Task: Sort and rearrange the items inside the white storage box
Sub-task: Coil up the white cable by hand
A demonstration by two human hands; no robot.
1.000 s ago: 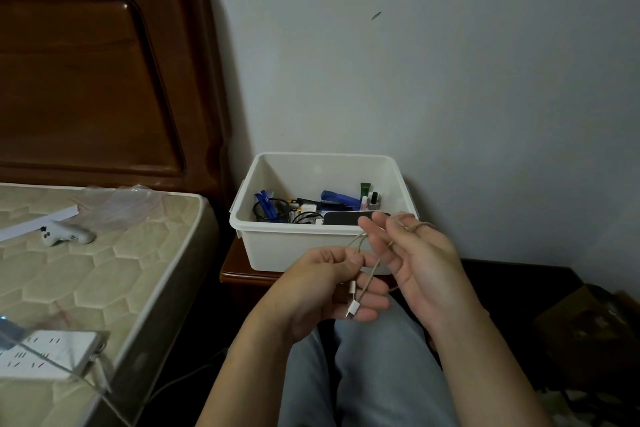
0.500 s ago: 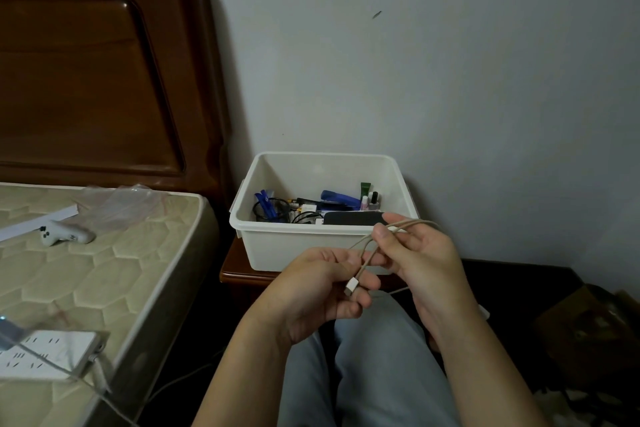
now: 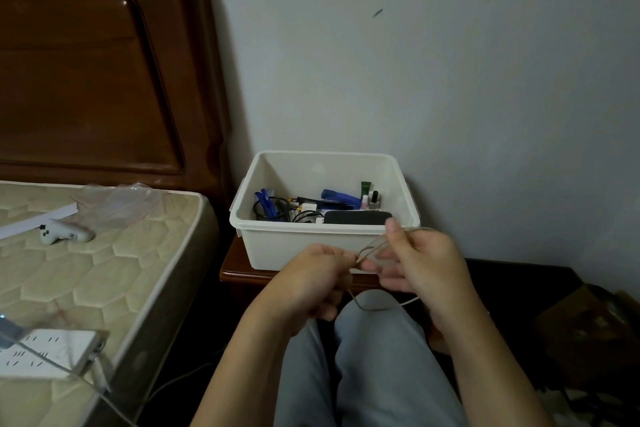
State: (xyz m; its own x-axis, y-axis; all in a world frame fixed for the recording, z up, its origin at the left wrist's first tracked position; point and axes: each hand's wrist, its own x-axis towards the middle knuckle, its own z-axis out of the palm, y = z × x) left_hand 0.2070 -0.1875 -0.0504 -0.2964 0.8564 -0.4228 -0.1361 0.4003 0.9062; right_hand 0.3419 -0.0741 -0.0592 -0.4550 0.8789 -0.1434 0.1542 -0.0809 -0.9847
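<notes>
Left of the grip lies a quilted mattress [image 3: 104,274] bearing a white game controller [image 3: 64,233], a crumpled clear plastic bag [image 3: 117,202] and, nearer, a white power strip [image 3: 45,352]. A dark wooden headboard [image 3: 97,62] rises behind it. Beyond the grip stands a wooden nightstand [image 3: 239,270].

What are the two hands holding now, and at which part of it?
A thin beige cable. The left hand pinches its gathered strands; the right hand holds the loops around its fingers.
</notes>
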